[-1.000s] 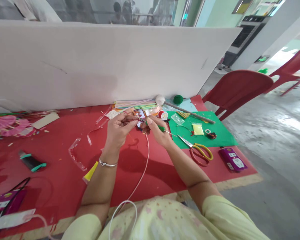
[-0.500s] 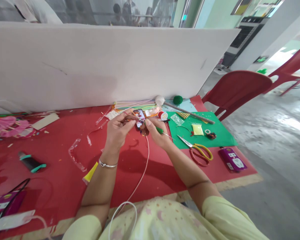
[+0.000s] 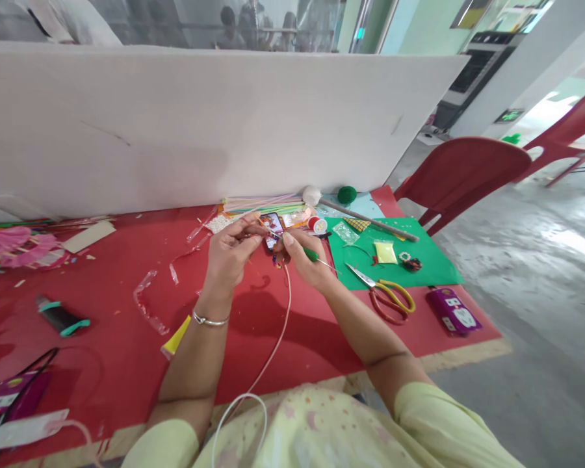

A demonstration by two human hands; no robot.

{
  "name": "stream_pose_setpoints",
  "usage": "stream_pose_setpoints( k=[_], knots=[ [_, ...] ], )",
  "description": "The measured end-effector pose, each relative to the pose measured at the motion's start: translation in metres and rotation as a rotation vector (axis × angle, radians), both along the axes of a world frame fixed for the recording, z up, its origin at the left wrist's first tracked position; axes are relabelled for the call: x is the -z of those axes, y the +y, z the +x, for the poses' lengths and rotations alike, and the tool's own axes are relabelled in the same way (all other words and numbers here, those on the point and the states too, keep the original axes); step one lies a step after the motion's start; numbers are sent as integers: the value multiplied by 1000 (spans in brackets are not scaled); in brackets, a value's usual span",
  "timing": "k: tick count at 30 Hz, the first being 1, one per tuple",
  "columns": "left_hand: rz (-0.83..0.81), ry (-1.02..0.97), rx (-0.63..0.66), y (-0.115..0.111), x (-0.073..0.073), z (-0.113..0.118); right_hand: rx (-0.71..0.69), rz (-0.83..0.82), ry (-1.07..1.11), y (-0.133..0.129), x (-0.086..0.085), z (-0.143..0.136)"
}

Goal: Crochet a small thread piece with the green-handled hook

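Observation:
My right hand (image 3: 302, 257) is closed around a crochet hook with a green handle (image 3: 311, 255); its thin metal tip points left toward my other hand. Opposite it, my left hand (image 3: 236, 250) pinches something small, perhaps thread, that I cannot make out. The fingertips of both hands are close together above the red table. Just behind them lies a phone (image 3: 272, 224) with its screen lit, partly hidden by my fingers. A small dark, multicoloured piece (image 3: 277, 262) hangs below my right fingers. From the phone a pale cable (image 3: 286, 312) runs down toward my lap.
Scissors (image 3: 383, 292) with red and yellow handles lie at the green sheet's (image 3: 439, 263) edge. A purple box (image 3: 452, 311) sits right of them. Thread spools (image 3: 318, 225) and a green ball (image 3: 346, 195) stand farther back. A white board (image 3: 175, 130) closes off the table's far side.
Both hands stay in nearly the same place. The small multicoloured piece under my right fingers has shifted slightly.

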State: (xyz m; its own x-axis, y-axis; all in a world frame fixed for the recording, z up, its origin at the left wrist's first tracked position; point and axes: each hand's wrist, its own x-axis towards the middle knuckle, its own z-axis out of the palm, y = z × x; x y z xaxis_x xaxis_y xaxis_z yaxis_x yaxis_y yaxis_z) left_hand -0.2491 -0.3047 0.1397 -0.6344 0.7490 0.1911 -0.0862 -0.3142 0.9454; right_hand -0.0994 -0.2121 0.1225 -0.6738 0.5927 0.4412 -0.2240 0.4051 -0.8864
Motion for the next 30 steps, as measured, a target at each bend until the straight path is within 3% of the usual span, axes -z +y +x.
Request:
stream_pose_setpoints(
  k=[30],
  knots=[
    [6,132,-22,2,7,-3,18,49,33,0,0,-1]
  ],
)
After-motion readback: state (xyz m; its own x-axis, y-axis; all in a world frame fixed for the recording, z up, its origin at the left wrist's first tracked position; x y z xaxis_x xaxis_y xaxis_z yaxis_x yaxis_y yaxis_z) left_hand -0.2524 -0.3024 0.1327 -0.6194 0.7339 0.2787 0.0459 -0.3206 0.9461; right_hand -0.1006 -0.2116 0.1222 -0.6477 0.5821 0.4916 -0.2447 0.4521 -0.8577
